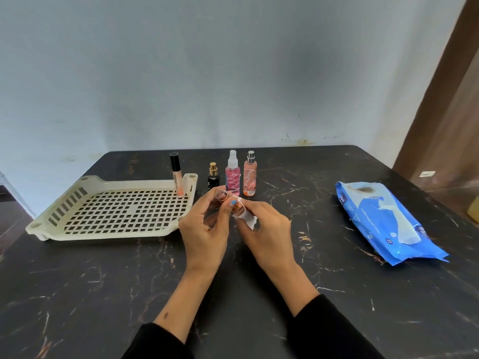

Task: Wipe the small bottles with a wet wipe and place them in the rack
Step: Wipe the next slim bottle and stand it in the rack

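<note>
Head view, left hand (204, 229) pinching a small clear-capped bottle (229, 202), right hand (267, 229) gripping a white wet wipe (247, 220) apparently around its base, lip gloss tube (177, 177) upright in the cream rack (114, 216).

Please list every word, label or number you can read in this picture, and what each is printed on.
"LIPGLOSS": runs down the lip gloss tube standing in the rack.
"ee": the end of a cut-off brand word on the blue wipes pack; its smaller print is too blurred to read.
Spray bottle labels: too small to read.
Sticker by the table's right edge: unreadable.
</note>
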